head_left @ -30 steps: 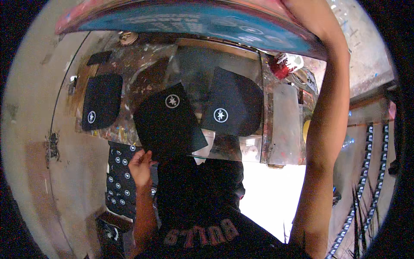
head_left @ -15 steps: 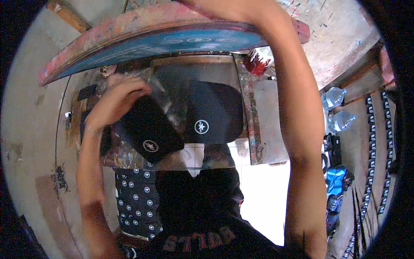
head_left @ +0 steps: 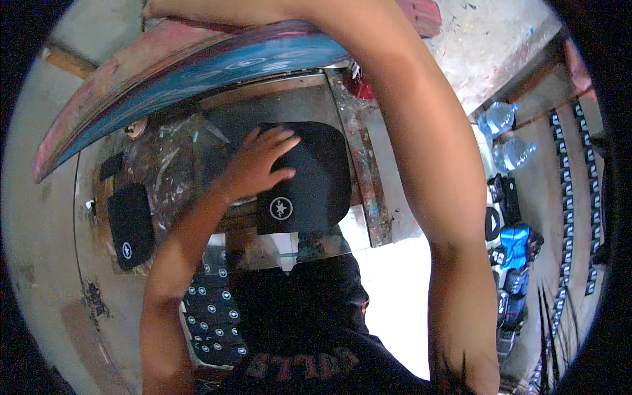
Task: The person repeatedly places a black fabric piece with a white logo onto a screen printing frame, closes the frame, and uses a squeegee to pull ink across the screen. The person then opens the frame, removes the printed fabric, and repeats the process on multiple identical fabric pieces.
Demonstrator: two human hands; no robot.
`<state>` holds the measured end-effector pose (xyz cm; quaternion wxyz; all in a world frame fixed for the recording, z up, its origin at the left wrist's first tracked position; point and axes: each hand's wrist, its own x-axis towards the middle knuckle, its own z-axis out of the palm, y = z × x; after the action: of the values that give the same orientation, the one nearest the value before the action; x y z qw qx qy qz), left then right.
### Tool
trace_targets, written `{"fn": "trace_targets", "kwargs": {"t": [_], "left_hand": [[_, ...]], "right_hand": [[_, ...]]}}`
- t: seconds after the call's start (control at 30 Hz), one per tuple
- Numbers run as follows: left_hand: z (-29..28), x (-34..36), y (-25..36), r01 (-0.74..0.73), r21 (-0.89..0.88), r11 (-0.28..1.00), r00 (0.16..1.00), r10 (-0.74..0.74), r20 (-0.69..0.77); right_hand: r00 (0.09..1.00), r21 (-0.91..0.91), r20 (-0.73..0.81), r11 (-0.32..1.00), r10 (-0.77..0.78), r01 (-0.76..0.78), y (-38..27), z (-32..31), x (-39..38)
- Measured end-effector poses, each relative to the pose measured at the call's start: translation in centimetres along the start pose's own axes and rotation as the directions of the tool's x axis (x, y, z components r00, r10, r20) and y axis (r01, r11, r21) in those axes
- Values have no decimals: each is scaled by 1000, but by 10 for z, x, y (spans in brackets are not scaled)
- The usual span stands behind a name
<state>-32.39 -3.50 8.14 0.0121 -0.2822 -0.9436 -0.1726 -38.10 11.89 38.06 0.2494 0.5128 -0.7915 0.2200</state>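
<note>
In the head view, we see the left hand (head_left: 258, 163) spread wide, palm down, over the left part of a black panel (head_left: 315, 164), its fingers apart and closed on nothing that we can make out; we cannot tell whether it presses on the panel or sits just above it. That panel lies flat toward the front of a paint-spattered bench (head_left: 172, 153), with a white ring-and-star mark near its lower left corner. The right hand (head_left: 243, 9) reaches along the top of a raised pinkish frame (head_left: 112, 85) with a blue mesh (head_left: 217, 68), and because the upper edge cuts it off, we cannot tell how far it is closed or whether it grips the frame. The frame tilts up beyond the panel. At the bench's left end we find a second black panel (head_left: 130, 227), marked with a similar star, and a small dark piece (head_left: 112, 166) just beyond it. A red tub (head_left: 359, 85) stands partly hidden behind the right arm. Below the bench we see dark pieces (head_left: 212, 309) with rows of white marks; well off to the right are two clear bottles (head_left: 513, 153) and a blue bundle (head_left: 518, 243).
</note>
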Motion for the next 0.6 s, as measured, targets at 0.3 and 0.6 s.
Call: {"fn": "trace_targets", "kwargs": {"t": [0.3, 0.6], "left_hand": [[59, -47, -3, 142, 209, 968, 985, -158, 65], [42, -29, 28, 112, 97, 989, 989, -101, -109]], "right_hand": [[990, 62, 138, 998, -26, 18, 8, -12, 7], [997, -57, 72, 998, 16, -11, 11, 6, 14]]}}
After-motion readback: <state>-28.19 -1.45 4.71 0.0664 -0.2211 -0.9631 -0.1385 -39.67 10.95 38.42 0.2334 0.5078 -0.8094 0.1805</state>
